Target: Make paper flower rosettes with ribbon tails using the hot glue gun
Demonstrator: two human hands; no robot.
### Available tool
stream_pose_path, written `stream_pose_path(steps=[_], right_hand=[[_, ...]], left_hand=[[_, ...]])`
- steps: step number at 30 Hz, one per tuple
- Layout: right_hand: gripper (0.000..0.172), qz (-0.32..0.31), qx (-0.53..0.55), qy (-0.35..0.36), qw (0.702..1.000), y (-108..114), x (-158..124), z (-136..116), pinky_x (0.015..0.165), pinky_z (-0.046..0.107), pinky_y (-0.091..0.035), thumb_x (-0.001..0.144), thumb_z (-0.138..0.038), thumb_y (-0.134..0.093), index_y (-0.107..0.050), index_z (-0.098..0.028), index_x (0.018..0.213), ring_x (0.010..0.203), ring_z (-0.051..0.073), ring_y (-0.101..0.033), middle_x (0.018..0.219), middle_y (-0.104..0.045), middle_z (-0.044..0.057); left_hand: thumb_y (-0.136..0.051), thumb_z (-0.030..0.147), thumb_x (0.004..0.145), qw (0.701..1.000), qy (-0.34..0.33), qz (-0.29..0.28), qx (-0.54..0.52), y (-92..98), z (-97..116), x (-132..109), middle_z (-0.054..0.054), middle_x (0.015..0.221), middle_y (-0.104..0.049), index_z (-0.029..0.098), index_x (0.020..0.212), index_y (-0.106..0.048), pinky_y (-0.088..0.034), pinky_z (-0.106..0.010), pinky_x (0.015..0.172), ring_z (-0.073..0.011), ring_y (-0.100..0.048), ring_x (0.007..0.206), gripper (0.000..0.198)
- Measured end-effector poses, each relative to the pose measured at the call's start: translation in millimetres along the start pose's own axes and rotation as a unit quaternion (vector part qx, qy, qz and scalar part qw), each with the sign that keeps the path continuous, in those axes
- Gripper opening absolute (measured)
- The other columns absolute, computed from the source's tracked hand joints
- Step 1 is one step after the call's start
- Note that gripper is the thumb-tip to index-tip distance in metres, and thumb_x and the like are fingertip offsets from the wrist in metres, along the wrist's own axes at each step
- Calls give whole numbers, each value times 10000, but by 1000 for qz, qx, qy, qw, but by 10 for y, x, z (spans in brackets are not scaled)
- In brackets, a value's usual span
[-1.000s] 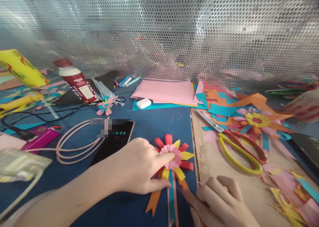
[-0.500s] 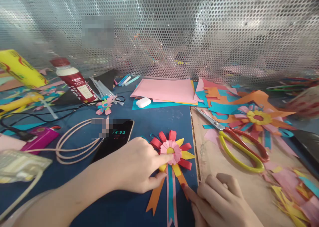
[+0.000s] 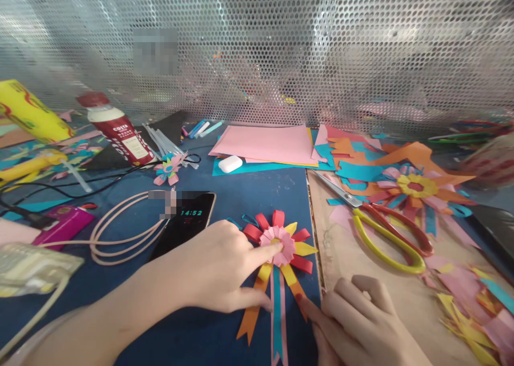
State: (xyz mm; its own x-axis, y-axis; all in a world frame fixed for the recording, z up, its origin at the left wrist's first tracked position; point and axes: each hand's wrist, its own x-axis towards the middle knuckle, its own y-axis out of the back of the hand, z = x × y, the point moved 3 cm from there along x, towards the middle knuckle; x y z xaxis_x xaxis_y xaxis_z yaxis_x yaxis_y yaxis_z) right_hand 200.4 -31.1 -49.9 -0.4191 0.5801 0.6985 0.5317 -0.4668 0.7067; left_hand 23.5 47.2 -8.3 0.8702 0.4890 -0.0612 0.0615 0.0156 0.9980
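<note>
A paper rosette (image 3: 266, 238) lies on the blue mat, with red loops, yellow points and a pleated pink centre. My left hand (image 3: 219, 267) reaches over it, index finger pressing the centre and thumb stretched out by the ribbon tails; its other fingers curl under. Striped blue-and-pink paper tail (image 3: 278, 318) hangs towards me between two orange tails. On the right orange tail (image 3: 296, 288) rests the index fingertip of my right hand (image 3: 357, 318), whose other fingers are bent. Neither hand appears to grip anything.
Scissors (image 3: 381, 229) lie to the right beside another paper flower (image 3: 417, 185) and scraps. Behind are pink sheets (image 3: 265, 143) and a white case (image 3: 230, 164). Left are a phone (image 3: 187, 221), a coiled cable (image 3: 96, 221), a bottle (image 3: 120, 133) and a yellow glue gun (image 3: 36, 162). A perforated metal panel (image 3: 257, 45) stands behind.
The rosette has shifted slightly to the right under my left index finger. My left thumb has moved down and right, towards the striped tail. My right hand has barely moved.
</note>
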Motion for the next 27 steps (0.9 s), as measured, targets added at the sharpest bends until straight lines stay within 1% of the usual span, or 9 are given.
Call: stream_pose_path(steps=[4, 7, 13, 16, 20, 23, 27], right_hand=[[293, -36, -2, -11, 999, 20, 26, -11, 606, 319, -278, 841, -68, -452, -607, -165, 612, 548, 125, -378, 526, -452, -18], [296, -46, -3, -19, 999, 31, 56, -14, 602, 322, -278, 846, -64, -455, -603, -161, 609, 542, 125, -382, 524, -470, -16], [333, -72, -8, -2, 997, 74, 68, -7, 630, 318, -282, 873, -62, -415, -608, -166, 622, 558, 124, -417, 536, -490, -15], [320, -91, -4, -1, 996, 78, 32, -2, 633, 316, -279, 873, -67, -418, -613, -172, 643, 566, 125, -413, 548, -493, -18], [307, -64, -1, -18, 998, 34, -16, 6, 620, 322, -265, 851, -59, -438, -597, -174, 615, 565, 128, -390, 537, -470, -17], [307, -59, -4, -28, 998, -3, -32, 1, 613, 328, -260, 848, -61, -447, -592, -171, 601, 562, 125, -381, 534, -461, -16], [288, -52, 5, -25, 998, 10, -32, -12, 612, 327, -263, 830, -56, -466, -581, -165, 590, 562, 123, -382, 539, -468, -14]], left_hand=[[-504, 703, 713, 999, 25, -14, 42, 58, -41, 10, -8, 592, -620, 205, 1334, -408, -379, -329, 481, -240, -577, 524, 802], [-514, 718, 691, 997, 27, -28, 59, 66, -43, 4, -7, 591, -617, 222, 1361, -370, -369, -320, 477, -241, -573, 524, 846], [-514, 705, 704, 996, 37, -35, 73, 57, -38, -4, 12, 572, -610, 252, 1429, -194, -360, -315, 478, -245, -562, 515, 913], [-521, 707, 696, 995, 41, -46, 72, 64, -38, 5, 12, 580, -622, 266, 1431, -180, -353, -308, 468, -249, -569, 520, 923], [-542, 688, 697, 994, 43, -52, 82, 70, -38, 10, 13, 564, -622, 266, 1432, -176, -339, -296, 456, -248, -566, 502, 924], [-555, 685, 689, 995, 41, -45, 85, 69, -41, 11, 8, 558, -622, 271, 1424, -211, -321, -281, 449, -239, -563, 492, 912], [-542, 696, 689, 995, 37, -33, 83, 65, -45, 11, -6, 568, -629, 270, 1406, -276, -317, -285, 448, -245, -567, 499, 876]])
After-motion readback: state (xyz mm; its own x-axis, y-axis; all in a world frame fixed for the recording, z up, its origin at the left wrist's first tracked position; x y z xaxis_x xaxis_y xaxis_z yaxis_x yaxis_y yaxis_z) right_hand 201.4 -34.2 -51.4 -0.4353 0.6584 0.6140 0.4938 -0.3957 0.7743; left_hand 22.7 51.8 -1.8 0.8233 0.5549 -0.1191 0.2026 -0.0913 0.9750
